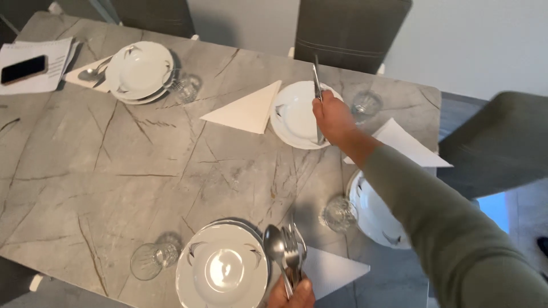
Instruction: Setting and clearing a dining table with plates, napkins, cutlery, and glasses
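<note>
Grey marble-patterned table (142, 171) fills most of what I see, with dark chairs (348, 28) at the far edge and another (496, 142) to my right. On it sit four sets of white plates: one far left (140, 71), one at the far side (294, 117), one at the right edge (374, 211) partly under my sleeve, and one nearest me (222, 268). White napkins lie beside them: a folded triangle (245, 108) left of the far plates, one (408, 145) past my right forearm, one (328, 271) at the near edge, and one under a spoon (91, 73) at far left. Papers (48, 80) with a phone (24, 68) on top rest at the far-left corner. A glass stands by each setting: (151, 259), (339, 214), (365, 105), (185, 88).

My right hand (333, 117) reaches over the far plates, closed around a knife (315, 80) pointing away from me. My left hand (292, 294), at the bottom edge, grips a bundle of cutlery (285, 248), spoons and forks fanned upward just beside the near plates.
</note>
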